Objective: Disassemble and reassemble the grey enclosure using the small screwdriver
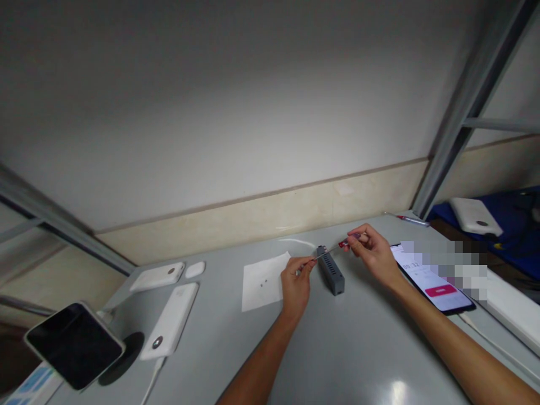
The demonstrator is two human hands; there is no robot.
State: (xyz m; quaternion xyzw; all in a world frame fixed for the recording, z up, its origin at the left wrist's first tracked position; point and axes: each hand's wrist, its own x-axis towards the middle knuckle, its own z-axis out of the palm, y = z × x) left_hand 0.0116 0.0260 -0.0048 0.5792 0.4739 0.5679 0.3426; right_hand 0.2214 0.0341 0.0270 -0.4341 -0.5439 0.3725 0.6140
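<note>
My right hand [371, 253] is closed around a small screwdriver [343, 243] with a red and clear handle, its thin metal shaft pointing left. At the shaft's tip my left hand [297, 281] is pinched shut; whatever lies between its fingertips is too small to make out. Below the shaft a dark grey slotted case [333, 275] rests on the table, its long side running away from me. Beside my left hand, partly behind it, lies a white sheet of paper [257, 292] with a few tiny dark pieces [264, 283] on it.
A lit phone [439, 284] lies at the right beside a white bar-shaped object [514, 309]. Another screwdriver [413, 220] is near the back right corner. White power banks [172, 323], a small white case [195, 269] and a phone on a stand [76, 344] occupy the left.
</note>
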